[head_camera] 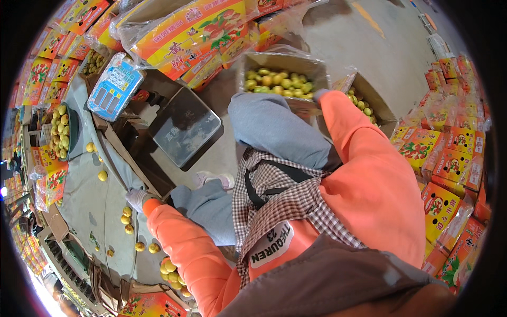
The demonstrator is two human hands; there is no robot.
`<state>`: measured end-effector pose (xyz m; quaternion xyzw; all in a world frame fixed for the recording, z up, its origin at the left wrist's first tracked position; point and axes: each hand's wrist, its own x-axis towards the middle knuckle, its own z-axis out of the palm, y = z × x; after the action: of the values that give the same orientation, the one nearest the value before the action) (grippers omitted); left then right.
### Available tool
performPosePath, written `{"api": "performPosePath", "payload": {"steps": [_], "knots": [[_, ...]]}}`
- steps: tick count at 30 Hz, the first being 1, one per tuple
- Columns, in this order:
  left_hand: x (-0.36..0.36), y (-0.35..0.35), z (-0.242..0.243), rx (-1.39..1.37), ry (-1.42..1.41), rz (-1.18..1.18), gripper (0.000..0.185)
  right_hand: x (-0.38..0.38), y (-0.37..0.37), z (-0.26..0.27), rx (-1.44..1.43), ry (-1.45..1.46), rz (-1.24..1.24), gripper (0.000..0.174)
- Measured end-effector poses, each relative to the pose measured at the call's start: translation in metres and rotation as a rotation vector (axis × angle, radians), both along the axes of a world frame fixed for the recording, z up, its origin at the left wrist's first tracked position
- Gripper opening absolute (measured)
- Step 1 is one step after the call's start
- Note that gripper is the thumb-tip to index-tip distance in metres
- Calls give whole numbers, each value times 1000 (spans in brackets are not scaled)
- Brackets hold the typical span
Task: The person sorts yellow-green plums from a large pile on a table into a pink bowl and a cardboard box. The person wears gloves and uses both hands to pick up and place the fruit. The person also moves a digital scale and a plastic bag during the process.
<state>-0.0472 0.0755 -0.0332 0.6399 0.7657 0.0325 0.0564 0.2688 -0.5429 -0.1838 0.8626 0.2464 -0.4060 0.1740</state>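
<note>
My left hand [137, 198], in a pale knit glove, rests on the edge of a grey cloth-covered table [83, 198]. Its fingers are bunched at the rim, and whether they grip it is unclear. My right hand [320, 95] touches the near right corner of an open cardboard box [283, 59] lined with clear plastic. Green-yellow jujube-like fruit [279, 82] partly fills this box. The sleeve and rim hide most of the right fingers. Between my hands lies the dark platform of a weighing scale [186, 126], bare on top, with its blue keypad display [115, 89] behind it.
A second open fruit box [374, 101] stands right of the first. Printed cartons [447, 154] are stacked along the right, and more [194, 31] stand ahead. Loose fruit [126, 216] dots the cloth, near a heaped green basin [72, 132]. Concrete floor [356, 43] shows beyond the boxes.
</note>
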Motion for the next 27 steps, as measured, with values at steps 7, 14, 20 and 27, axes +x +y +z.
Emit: {"api": "performPosePath", "payload": {"steps": [7,14,20,27], "knots": [[-8,11,-8,-38,-16,-56,38,-54,-80,-11,5,-94,-391,33],[-12,8,-18,-35,100,-259,35,-116,-52,0,594,-308,-289,35],[-10,18,-23,-110,69,-333,31,-145,-99,-31,556,28,-501,42],[-16,12,-15,-146,-29,-341,30,-145,-97,16,455,68,-366,46]]}}
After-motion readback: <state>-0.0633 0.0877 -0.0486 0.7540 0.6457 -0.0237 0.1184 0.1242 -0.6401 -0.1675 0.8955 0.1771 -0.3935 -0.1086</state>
